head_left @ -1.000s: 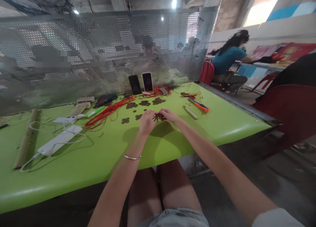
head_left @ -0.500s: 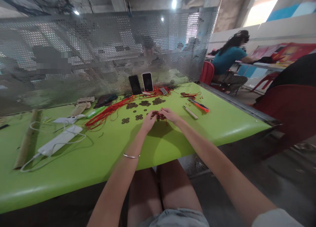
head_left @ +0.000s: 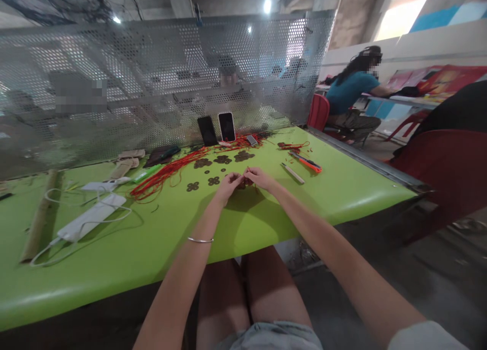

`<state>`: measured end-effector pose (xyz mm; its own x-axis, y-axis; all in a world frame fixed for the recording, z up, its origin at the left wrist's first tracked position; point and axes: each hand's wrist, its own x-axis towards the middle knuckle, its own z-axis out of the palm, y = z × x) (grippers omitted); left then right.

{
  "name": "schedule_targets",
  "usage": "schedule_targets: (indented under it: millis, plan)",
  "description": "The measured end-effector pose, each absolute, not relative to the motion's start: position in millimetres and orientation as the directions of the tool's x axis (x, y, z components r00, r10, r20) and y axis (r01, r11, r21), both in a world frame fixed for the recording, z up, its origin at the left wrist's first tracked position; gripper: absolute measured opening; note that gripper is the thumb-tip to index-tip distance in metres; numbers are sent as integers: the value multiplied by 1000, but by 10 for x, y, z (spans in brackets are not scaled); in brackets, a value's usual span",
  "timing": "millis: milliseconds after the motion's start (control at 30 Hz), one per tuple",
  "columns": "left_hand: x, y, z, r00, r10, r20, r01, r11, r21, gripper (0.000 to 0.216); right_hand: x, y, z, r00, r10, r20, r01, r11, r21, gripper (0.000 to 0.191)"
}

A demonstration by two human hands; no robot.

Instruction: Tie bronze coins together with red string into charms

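Observation:
My left hand and my right hand meet over the green table, fingertips pinched together. Between them is red cord strung with dark round coins, mostly hidden by the fingers. A short end of cord sticks up by the right fingertips. Left of my hands, small clusters of coins lie flat, with larger coin piles behind them. A long bundle of red cords stretches across the table to the left and back.
Two phones lean near the perforated metal screen. To the right lie an orange utility knife and a pale pen-like tool. A white power strip with cable is at left. A co-worker sits at another table.
My left fingers have moved in against the right fingertips, covering more of the corded coins. The things on the table stay where they were.

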<state>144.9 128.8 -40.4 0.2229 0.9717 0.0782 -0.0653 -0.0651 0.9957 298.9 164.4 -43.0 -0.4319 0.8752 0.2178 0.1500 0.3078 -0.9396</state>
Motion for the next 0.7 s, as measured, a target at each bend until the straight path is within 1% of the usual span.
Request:
schedule_targets:
  millis: [200,367,533,700]
  plan:
    - [1438,1268,-380,248,968,30,-100,-5,995,32,2994,1650,-424,-465,853,236,157,341,-927,20]
    - [1423,1259,-361,265,964,-2,-102,31,994,29,2999,1631,-407,-474,843,253,156,363,-919,20]
    - [1417,1263,-357,238,970,-43,-87,66,994,25,3003,1604,-394,-467,846,257,170,371,-913,19]
    - [1416,1242,-339,207,975,-78,-59,92,994,30,3004,1568,-362,-456,851,261,183,377,-908,18]
